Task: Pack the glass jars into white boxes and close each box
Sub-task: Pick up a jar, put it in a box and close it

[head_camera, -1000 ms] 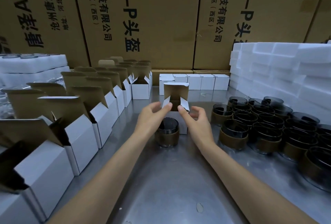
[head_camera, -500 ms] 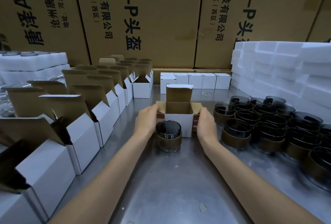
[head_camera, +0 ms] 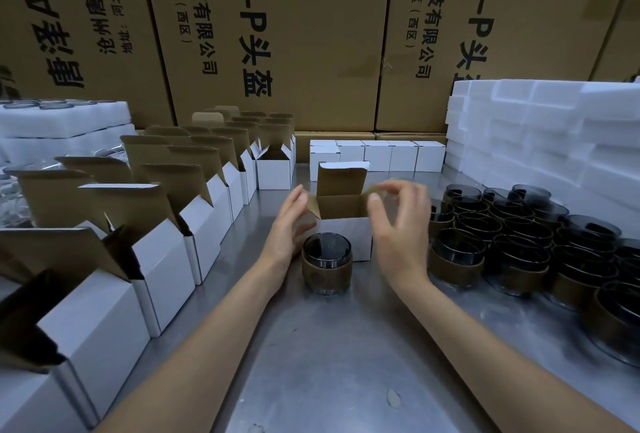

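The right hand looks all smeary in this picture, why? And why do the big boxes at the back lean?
Head view: the right hand is blurred by movement, its fingers smeared above the open white box; the jar in front looks sharp. Head view: the wide-angle lens bends the brown cartons outward near the edges.

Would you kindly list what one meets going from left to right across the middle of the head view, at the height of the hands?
Row of open white boxes → left hand → open box with a single glass jar in front of it → right hand → cluster of glass jars.
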`<control>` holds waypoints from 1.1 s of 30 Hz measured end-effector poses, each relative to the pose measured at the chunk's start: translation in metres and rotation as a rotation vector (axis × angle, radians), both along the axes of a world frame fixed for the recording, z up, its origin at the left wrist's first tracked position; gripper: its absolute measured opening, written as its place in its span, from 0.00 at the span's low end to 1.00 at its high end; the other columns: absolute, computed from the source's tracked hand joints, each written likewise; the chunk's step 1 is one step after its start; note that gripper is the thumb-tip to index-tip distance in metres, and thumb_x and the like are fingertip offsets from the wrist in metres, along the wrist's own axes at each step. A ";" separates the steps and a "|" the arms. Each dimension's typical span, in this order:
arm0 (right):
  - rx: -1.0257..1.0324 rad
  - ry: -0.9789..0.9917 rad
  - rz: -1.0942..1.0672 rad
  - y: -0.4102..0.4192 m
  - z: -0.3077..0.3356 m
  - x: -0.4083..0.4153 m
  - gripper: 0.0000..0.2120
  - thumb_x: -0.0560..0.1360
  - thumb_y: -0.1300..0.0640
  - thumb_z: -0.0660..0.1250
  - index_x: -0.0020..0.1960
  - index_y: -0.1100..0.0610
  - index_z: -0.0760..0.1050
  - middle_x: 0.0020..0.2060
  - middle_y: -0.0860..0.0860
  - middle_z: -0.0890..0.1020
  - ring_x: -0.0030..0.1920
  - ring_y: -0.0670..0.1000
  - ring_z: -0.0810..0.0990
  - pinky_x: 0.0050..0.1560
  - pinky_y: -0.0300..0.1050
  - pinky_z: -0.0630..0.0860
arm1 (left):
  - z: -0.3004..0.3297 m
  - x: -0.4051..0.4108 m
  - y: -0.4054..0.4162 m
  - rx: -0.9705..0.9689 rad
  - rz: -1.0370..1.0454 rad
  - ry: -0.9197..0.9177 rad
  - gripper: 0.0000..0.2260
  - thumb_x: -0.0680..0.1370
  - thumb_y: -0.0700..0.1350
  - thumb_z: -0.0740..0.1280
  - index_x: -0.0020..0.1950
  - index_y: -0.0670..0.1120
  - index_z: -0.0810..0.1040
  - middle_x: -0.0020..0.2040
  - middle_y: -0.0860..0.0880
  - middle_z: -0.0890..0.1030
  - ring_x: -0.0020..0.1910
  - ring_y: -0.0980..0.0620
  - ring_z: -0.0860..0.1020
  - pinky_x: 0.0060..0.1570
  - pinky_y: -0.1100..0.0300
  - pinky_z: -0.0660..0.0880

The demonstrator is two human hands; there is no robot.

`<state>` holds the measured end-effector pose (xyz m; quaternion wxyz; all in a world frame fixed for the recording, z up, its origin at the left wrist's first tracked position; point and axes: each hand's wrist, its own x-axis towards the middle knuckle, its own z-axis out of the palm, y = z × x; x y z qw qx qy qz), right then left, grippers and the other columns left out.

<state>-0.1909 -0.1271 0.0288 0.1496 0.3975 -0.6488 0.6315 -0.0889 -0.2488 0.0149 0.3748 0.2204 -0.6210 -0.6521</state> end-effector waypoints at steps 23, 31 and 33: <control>0.415 0.178 0.324 0.009 0.068 0.008 0.08 0.77 0.54 0.66 0.42 0.57 0.78 0.38 0.51 0.81 0.41 0.48 0.76 0.43 0.44 0.70 | -0.004 0.000 -0.008 0.056 -0.167 -0.033 0.46 0.60 0.43 0.65 0.78 0.48 0.54 0.72 0.43 0.69 0.70 0.46 0.69 0.72 0.46 0.61; 0.496 0.339 0.201 0.002 0.056 -0.005 0.05 0.79 0.52 0.62 0.47 0.52 0.74 0.42 0.46 0.75 0.50 0.49 0.67 0.48 0.44 0.65 | -0.005 -0.005 0.004 -0.240 -0.151 -0.286 0.51 0.66 0.53 0.79 0.78 0.53 0.48 0.75 0.53 0.63 0.69 0.58 0.65 0.65 0.61 0.64; 0.497 0.366 0.181 0.000 0.054 -0.009 0.06 0.79 0.53 0.62 0.51 0.54 0.76 0.44 0.45 0.73 0.52 0.47 0.65 0.51 0.43 0.64 | -0.004 -0.005 0.006 -0.263 -0.150 -0.271 0.45 0.69 0.47 0.77 0.77 0.51 0.52 0.73 0.52 0.65 0.70 0.56 0.65 0.57 0.67 0.65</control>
